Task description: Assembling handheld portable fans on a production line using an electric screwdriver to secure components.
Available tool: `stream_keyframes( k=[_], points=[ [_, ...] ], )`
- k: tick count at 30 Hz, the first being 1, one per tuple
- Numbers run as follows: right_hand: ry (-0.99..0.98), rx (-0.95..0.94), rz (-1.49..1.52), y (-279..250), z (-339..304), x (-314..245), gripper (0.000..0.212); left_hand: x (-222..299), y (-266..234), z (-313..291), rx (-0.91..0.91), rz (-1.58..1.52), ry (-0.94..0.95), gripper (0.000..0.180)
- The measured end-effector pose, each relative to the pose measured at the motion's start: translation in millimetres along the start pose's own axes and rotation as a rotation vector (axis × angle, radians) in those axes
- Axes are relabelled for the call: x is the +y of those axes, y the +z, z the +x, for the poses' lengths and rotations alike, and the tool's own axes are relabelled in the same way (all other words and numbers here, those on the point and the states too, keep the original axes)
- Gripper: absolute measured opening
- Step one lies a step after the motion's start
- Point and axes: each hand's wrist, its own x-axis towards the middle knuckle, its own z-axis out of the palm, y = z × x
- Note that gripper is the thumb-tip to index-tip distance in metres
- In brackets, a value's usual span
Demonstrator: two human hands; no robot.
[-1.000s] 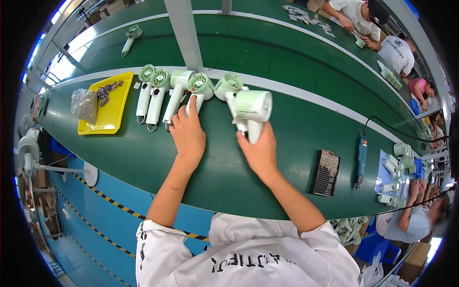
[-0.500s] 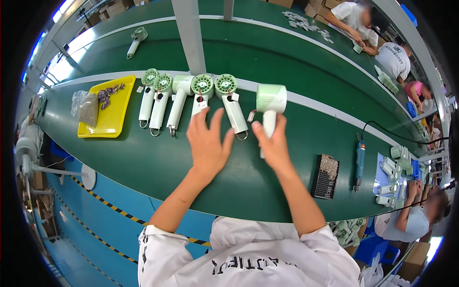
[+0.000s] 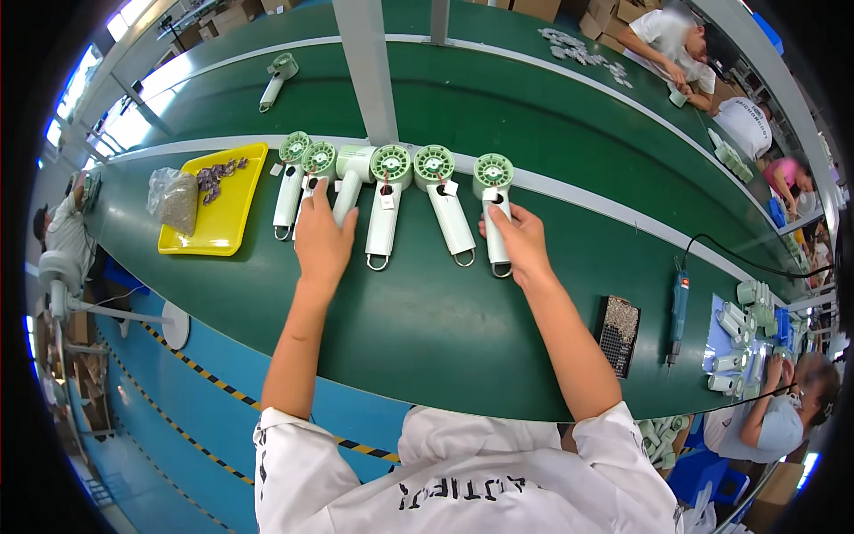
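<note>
Several pale green and white handheld fans lie in a row on the green table. My right hand (image 3: 521, 242) is closed around the handle of the rightmost fan (image 3: 494, 171), whose round grille faces up. My left hand (image 3: 322, 238) grips the handle of a fan lying side-on (image 3: 354, 169), with the thumb on its right side. Those fingers partly cover the neighbouring fan (image 3: 318, 158). At the row's left end lies another fan (image 3: 289, 182). Two more fans (image 3: 382, 214) (image 3: 450, 218) rest between my hands, with small white connectors near their heads.
To the left, a yellow tray (image 3: 233, 214) holds a bag of small parts (image 3: 180, 203) and purplish pieces. A black screw tray (image 3: 619, 336) and a blue electric screwdriver (image 3: 679, 311) lie on the right. A metal post (image 3: 366, 71) rises behind the row. Co-workers sit beyond and at right.
My right hand has laid its fan down at the row's right end, grille now upward. My left hand has moved left from the middle fans onto the side-on fan.
</note>
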Motion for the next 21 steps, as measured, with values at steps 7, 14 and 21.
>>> stream_keyframes(
  k=[7,14,21],
  points=[
    [0.034,-0.024,-0.118,5.1,3.3,-2.7,0.043,-23.3,-10.5,8.4,-0.085,-0.094,-0.079,0.043],
    [0.013,-0.094,-0.267,8.5,1.6,-4.0,0.037,-24.6,-7.4,0.5,-0.078,-0.150,-0.036,0.036],
    [-0.260,0.009,-0.609,14.5,-11.3,-5.6,0.042,2.8,6.4,-21.4,0.154,0.096,0.094,0.031]
  ],
)
